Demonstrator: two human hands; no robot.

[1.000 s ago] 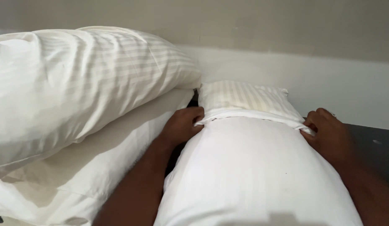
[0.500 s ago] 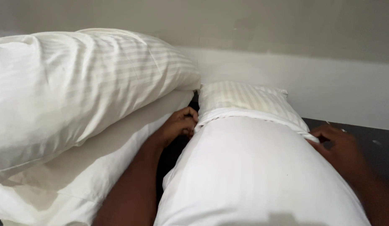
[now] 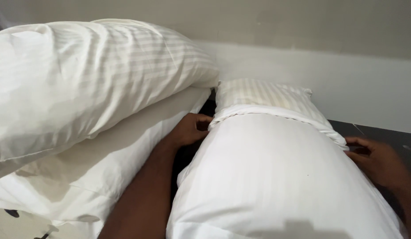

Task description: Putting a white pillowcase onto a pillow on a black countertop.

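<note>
A white pillowcase (image 3: 276, 177) covers most of a cream striped pillow (image 3: 267, 95), whose far end still sticks out. My left hand (image 3: 190, 129) grips the case's open edge on the left side of the pillow. On the right side, lower down, my right hand (image 3: 380, 161) pinches the same edge, fingers curled into the fabric. The pillow lies lengthwise in front of me, pointing at the wall.
Two white striped pillows (image 3: 90, 84) are stacked at the left, the lower one (image 3: 103, 163) flatter. A pale wall with a white skirting band (image 3: 329, 75) runs behind. A dark surface (image 3: 382, 135) shows at the right beside the pillow.
Both hands slid back toward me along the pillow's sides, the right one farther down and outward. The case's edge stays near the same line on the pillow.
</note>
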